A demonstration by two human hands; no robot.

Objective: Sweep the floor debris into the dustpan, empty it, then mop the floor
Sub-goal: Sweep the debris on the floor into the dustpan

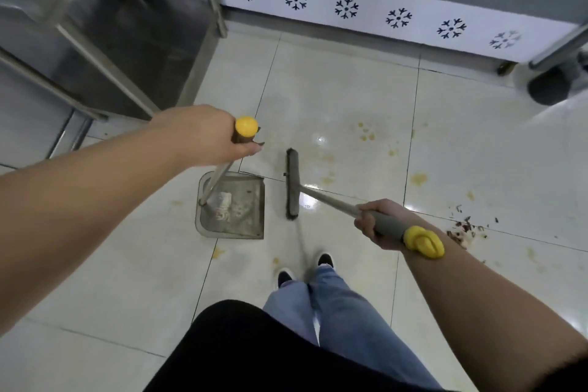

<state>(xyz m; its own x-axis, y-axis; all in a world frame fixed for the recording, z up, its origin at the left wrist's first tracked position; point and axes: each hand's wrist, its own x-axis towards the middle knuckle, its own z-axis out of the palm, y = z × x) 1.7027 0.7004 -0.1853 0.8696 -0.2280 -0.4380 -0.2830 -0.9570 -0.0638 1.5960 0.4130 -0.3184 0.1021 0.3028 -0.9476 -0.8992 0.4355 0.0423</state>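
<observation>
left fingers (251, 149) clamp dustpan handle (219, 173); right fingers (366, 223) clamp broom handle (327, 200).

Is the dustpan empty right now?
No, the dustpan already holds crumpled whitish litter near its handle base.

Pale glossy floor tiles (346, 99) with thin dark grout lines fill the view, and bright glints of overhead light reflect off them. Yellowish stains (366, 134) dot the tiles in the middle and toward the right. At upper left stands a stainless steel table (105, 41) with slanting legs and a lower shelf. Along the top runs a white panel (350, 9) printed with a row of dark snowflake marks, under a grey band. At far right, a dark rounded base (550, 86) sits on the floor beside a metal leg (563, 44).
</observation>
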